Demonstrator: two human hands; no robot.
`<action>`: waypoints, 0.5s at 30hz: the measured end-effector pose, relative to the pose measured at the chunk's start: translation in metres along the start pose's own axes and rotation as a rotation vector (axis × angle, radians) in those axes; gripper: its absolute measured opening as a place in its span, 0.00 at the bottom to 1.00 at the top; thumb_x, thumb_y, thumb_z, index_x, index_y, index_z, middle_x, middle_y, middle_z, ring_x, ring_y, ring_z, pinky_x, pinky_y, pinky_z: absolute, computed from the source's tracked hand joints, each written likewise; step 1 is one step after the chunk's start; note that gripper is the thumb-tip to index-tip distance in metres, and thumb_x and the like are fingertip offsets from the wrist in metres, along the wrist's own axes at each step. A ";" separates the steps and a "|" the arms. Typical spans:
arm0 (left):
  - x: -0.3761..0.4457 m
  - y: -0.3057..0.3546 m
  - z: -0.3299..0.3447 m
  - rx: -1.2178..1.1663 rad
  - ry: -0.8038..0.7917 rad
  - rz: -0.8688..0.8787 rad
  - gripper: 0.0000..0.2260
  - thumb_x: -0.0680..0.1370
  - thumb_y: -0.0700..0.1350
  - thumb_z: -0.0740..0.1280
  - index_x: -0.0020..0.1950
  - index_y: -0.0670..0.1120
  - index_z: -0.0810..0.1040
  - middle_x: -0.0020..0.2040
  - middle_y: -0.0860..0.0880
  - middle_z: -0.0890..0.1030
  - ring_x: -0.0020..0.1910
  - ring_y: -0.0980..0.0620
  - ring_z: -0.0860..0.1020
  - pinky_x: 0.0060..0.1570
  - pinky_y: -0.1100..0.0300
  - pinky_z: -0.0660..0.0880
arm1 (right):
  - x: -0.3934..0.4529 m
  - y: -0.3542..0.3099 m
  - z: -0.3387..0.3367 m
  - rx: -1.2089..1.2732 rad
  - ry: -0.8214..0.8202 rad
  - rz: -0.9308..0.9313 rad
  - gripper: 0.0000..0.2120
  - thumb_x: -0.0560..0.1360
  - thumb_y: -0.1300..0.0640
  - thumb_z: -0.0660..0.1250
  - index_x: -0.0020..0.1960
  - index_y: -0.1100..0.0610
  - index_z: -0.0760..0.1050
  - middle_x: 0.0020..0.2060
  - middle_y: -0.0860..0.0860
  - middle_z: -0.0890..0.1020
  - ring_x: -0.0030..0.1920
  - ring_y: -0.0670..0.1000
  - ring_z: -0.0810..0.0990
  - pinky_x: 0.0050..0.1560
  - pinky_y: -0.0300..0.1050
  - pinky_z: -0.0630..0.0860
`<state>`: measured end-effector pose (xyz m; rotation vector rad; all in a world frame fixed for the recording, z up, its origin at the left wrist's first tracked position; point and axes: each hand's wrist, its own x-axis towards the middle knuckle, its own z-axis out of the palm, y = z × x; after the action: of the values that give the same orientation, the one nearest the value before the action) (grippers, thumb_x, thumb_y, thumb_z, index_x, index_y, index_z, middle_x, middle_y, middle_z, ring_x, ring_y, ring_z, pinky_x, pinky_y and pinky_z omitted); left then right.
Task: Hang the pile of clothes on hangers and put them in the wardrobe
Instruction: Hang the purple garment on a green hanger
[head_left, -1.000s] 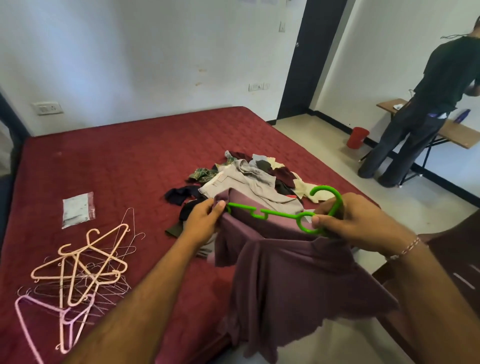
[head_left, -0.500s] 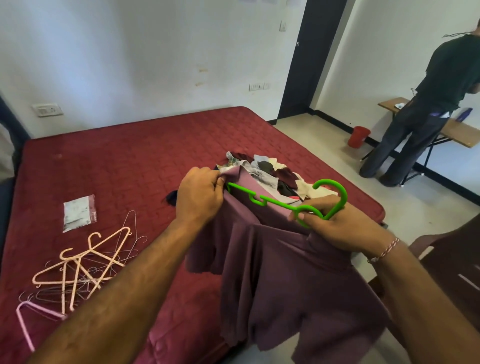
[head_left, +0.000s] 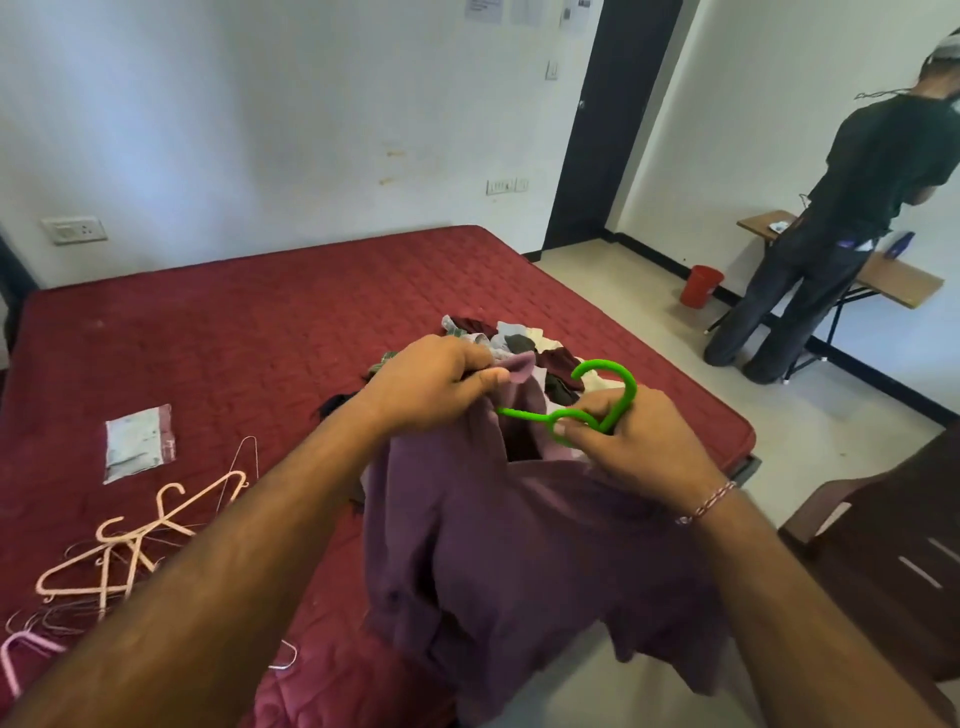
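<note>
Hands (head_left: 530, 405) closer; green hanger (head_left: 597, 405) seemingly deeper inside purple shirt (head_left: 519, 545).

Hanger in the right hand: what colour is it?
Bright green, plain; the hanger shows clearly in the head view, held by the right hand.

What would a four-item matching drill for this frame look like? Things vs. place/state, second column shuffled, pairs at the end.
Things
1. green hanger
2. purple shirt
3. pink hangers
4. red bucket

Place or state
A. on the floor by the far wall
B. lying loose on the left part of the bed
C. gripped near its hook by the right hand
D. draped below both hands, its fabric pinched by the left hand

Pairs: 1-C, 2-D, 3-B, 4-A
</note>
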<state>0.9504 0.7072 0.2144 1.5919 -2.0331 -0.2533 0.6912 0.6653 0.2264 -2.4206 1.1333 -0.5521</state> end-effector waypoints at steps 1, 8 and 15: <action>-0.003 0.001 -0.001 -0.047 -0.011 0.051 0.14 0.83 0.57 0.63 0.39 0.56 0.76 0.34 0.56 0.76 0.37 0.54 0.77 0.40 0.51 0.73 | 0.001 0.000 -0.003 -0.011 0.023 -0.002 0.09 0.75 0.46 0.75 0.39 0.48 0.84 0.29 0.46 0.81 0.33 0.48 0.79 0.39 0.55 0.77; -0.006 0.013 0.000 -0.094 -0.111 0.116 0.10 0.77 0.57 0.71 0.56 0.55 0.81 0.45 0.59 0.81 0.44 0.57 0.80 0.45 0.52 0.78 | 0.008 -0.009 -0.017 0.125 0.096 0.030 0.10 0.73 0.44 0.77 0.39 0.48 0.83 0.30 0.46 0.83 0.33 0.47 0.82 0.42 0.55 0.81; -0.004 0.022 -0.012 0.062 0.216 0.047 0.08 0.75 0.57 0.67 0.49 0.55 0.83 0.39 0.61 0.79 0.38 0.56 0.78 0.38 0.53 0.76 | -0.009 0.011 -0.039 -0.042 0.327 -0.068 0.04 0.74 0.54 0.76 0.48 0.47 0.85 0.40 0.36 0.82 0.43 0.41 0.80 0.40 0.32 0.74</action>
<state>0.9388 0.7187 0.2330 1.5338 -1.9244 0.0002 0.6592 0.6589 0.2515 -2.4725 1.2005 -0.9836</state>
